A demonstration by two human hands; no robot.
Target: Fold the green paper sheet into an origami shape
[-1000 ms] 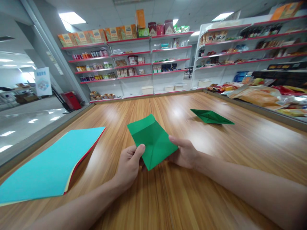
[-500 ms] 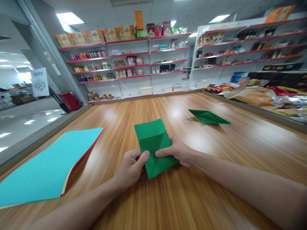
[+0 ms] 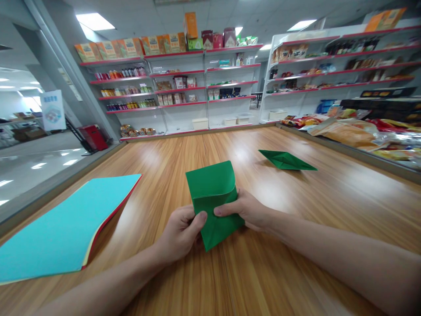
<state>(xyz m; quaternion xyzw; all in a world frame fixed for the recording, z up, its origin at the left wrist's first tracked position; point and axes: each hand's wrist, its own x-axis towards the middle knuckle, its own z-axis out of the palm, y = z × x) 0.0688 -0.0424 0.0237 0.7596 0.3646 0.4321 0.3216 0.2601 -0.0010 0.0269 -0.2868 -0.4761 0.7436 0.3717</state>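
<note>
A green sheet of folded paper [image 3: 213, 186] is held between both hands just above the wooden table, its top flap curling toward me. My left hand [image 3: 182, 230] pinches its left edge, thumb on the front and fingers behind. My right hand [image 3: 245, 210] grips the right edge, its thumb pressed flat across the front; the fingers behind are mostly hidden. Farther off to the right lies a folded green paper boat-like shape [image 3: 287, 160], pointed at both ends, touched by neither hand.
On the left of the wooden table [image 3: 177, 162] rests a stack of coloured paper [image 3: 72, 221], light blue on top, red and yellow beneath, its right edge lifting. Snack packets [image 3: 348, 131] are heaped beyond the right rim. Stocked shelves [image 3: 174, 83] stand behind.
The top flap of the green paper has come farther down over the front, and its right side has bent round more. Both hands keep their hold, almost unmoved.
</note>
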